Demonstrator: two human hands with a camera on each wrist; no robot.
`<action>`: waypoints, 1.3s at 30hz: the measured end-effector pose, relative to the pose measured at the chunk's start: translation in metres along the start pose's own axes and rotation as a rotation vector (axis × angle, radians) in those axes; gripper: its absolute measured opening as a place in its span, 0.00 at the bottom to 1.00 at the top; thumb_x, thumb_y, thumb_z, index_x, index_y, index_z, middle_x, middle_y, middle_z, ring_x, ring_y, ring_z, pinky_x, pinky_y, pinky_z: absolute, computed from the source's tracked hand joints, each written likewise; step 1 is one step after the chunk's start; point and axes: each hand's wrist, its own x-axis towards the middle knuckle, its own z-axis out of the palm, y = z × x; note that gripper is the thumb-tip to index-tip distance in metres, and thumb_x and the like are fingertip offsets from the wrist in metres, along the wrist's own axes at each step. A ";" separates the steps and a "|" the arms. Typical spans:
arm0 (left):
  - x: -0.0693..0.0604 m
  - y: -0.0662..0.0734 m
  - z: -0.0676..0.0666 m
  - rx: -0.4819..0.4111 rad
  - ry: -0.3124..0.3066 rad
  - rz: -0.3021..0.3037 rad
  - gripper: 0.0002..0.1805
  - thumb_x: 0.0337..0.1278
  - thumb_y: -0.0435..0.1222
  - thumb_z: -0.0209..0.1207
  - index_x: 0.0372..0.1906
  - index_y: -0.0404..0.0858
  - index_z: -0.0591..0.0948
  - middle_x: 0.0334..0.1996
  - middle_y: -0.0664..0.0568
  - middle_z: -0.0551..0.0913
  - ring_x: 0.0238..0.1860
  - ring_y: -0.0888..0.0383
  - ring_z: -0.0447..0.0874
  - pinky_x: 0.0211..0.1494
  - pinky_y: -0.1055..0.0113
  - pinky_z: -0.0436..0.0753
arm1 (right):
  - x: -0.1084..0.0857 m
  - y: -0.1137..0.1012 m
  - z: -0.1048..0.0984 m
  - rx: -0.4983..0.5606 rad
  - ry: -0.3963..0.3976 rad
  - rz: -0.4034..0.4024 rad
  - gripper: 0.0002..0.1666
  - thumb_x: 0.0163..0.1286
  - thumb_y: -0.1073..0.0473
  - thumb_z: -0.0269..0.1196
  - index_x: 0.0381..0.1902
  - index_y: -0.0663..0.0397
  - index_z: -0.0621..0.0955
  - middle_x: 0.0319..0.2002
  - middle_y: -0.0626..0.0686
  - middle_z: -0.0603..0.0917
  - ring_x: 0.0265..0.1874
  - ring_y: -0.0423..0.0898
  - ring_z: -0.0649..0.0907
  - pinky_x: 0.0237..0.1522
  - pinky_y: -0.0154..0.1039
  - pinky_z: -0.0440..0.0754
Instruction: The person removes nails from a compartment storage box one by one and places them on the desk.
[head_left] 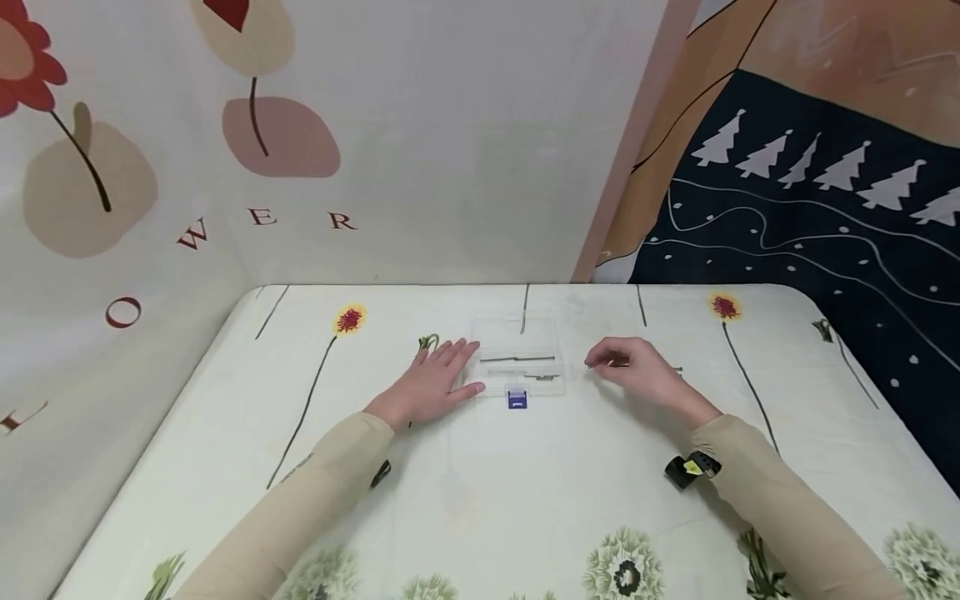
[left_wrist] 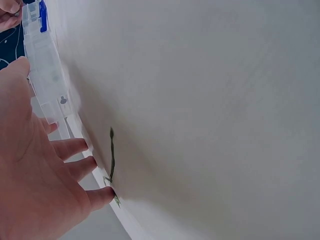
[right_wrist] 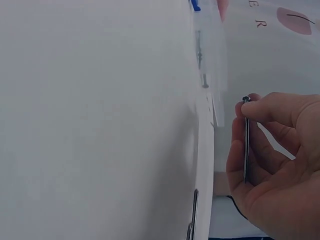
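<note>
A small clear plastic box (head_left: 553, 388) with a blue latch (head_left: 517, 401) stands with its lid up toward the back of the table. Thin metal nails (head_left: 517, 359) lie in its compartments. Fingers spread, my left hand (head_left: 429, 388) rests at the box's left side, thumb and fingertips by its edge. To the right of the box, my right hand (head_left: 637, 367) is raised a little above the table. Between its thumb and index finger it pinches a long nail (right_wrist: 246, 145), head toward the fingertips, the shank running along the curled fingers.
Other nails (right_wrist: 194, 212) lie on the table near the right hand, partly hidden by it in the head view. The tablecloth (head_left: 480, 500) is white with printed flowers. Behind the table hang a pale printed cloth (head_left: 450, 167) and a dark one with white trees (head_left: 810, 217).
</note>
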 end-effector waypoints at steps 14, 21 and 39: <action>-0.002 0.001 -0.001 -0.020 0.003 0.016 0.42 0.69 0.61 0.42 0.78 0.44 0.47 0.76 0.43 0.48 0.75 0.44 0.42 0.71 0.41 0.41 | -0.010 0.008 -0.015 -0.097 -0.014 0.017 0.08 0.63 0.74 0.61 0.38 0.62 0.84 0.36 0.51 0.84 0.37 0.47 0.80 0.44 0.42 0.78; -0.001 0.000 0.000 -0.010 0.002 0.010 0.43 0.68 0.62 0.41 0.78 0.44 0.47 0.76 0.44 0.48 0.75 0.45 0.42 0.71 0.41 0.41 | -0.017 0.016 -0.022 -0.108 -0.013 0.033 0.08 0.63 0.74 0.61 0.38 0.61 0.84 0.37 0.52 0.84 0.38 0.47 0.80 0.44 0.43 0.78; -0.001 0.001 -0.001 -0.014 0.003 0.003 0.43 0.68 0.61 0.43 0.78 0.44 0.48 0.76 0.43 0.48 0.75 0.44 0.42 0.71 0.41 0.41 | -0.032 0.031 -0.039 -0.068 0.028 0.083 0.08 0.66 0.72 0.61 0.41 0.65 0.83 0.40 0.56 0.84 0.39 0.48 0.80 0.44 0.31 0.76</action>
